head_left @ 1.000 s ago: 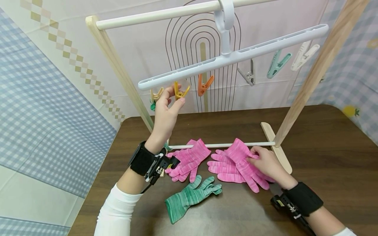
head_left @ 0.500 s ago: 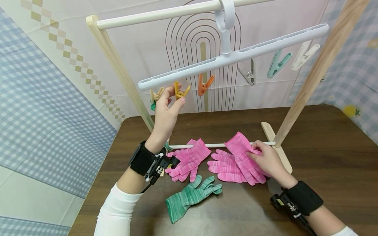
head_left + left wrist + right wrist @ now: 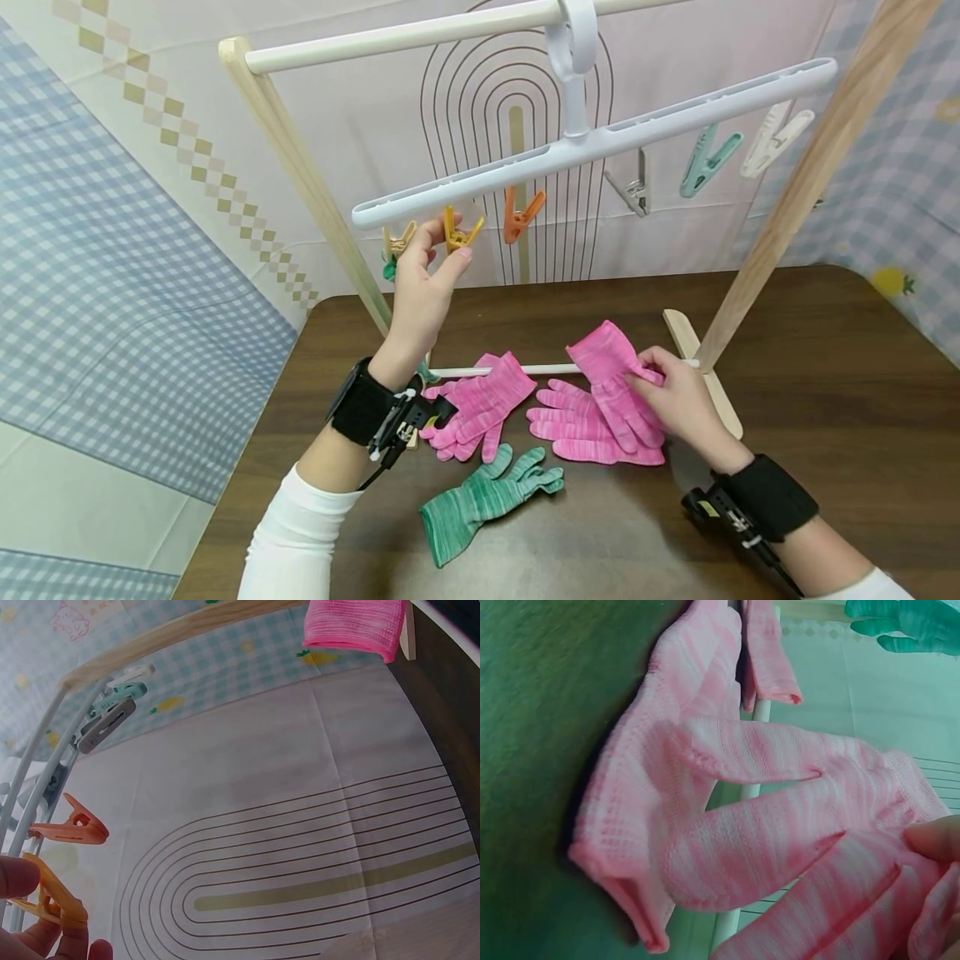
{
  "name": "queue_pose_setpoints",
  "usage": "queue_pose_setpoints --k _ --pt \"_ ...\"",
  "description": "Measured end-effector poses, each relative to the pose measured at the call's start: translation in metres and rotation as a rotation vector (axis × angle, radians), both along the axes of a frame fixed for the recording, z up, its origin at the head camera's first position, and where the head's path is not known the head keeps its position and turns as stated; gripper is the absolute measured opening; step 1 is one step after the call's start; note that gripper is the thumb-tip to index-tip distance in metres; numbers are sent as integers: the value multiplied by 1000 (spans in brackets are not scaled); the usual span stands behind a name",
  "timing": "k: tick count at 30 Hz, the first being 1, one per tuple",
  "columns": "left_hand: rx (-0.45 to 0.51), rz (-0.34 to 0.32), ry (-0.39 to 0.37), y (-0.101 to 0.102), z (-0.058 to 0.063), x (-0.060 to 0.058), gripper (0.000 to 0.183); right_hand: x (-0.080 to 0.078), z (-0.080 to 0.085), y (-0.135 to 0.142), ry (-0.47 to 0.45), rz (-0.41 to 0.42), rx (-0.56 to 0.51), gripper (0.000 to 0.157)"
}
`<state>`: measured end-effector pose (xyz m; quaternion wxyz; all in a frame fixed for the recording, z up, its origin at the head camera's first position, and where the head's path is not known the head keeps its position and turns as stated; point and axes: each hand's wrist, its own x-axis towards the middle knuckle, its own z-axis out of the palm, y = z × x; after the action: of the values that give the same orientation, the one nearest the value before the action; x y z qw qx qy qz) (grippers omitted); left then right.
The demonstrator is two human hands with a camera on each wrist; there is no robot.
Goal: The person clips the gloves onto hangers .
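My left hand (image 3: 423, 292) pinches a yellow clothespin (image 3: 459, 233) under the white hanger (image 3: 525, 167). The left wrist view shows the thumb on the yellow clothespin (image 3: 64, 900), beside an orange clothespin (image 3: 82, 825). With my right hand (image 3: 678, 396) I pinch a pink glove (image 3: 611, 358) near its palm, cuff raised toward the hanger. Its fingers hang over a second pink glove (image 3: 577, 425) on the table. In the right wrist view the held glove's fingers (image 3: 750, 817) dangle, and my thumb (image 3: 934, 838) presses the knit.
Other pink gloves (image 3: 487, 408) lie left, and a green glove (image 3: 480, 508) lies in front. A beige clothespin (image 3: 397, 240) has green fabric under it. Grey (image 3: 636, 192), mint (image 3: 705, 167) and white clothespins (image 3: 776, 142) hang right. A wooden rack (image 3: 780, 225) carries the hanger.
My right hand has raised the pink glove off the lower one, moving it up and slightly left. The left hand stays at the yellow clothespin.
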<state>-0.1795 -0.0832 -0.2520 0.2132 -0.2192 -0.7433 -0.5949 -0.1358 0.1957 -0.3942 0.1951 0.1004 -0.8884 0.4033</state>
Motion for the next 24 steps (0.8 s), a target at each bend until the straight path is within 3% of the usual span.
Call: queue_pose_setpoints --k 24 --pt "-42 9 -12 -2 3 0 40 4 12 -10 33 -5 -77 10"
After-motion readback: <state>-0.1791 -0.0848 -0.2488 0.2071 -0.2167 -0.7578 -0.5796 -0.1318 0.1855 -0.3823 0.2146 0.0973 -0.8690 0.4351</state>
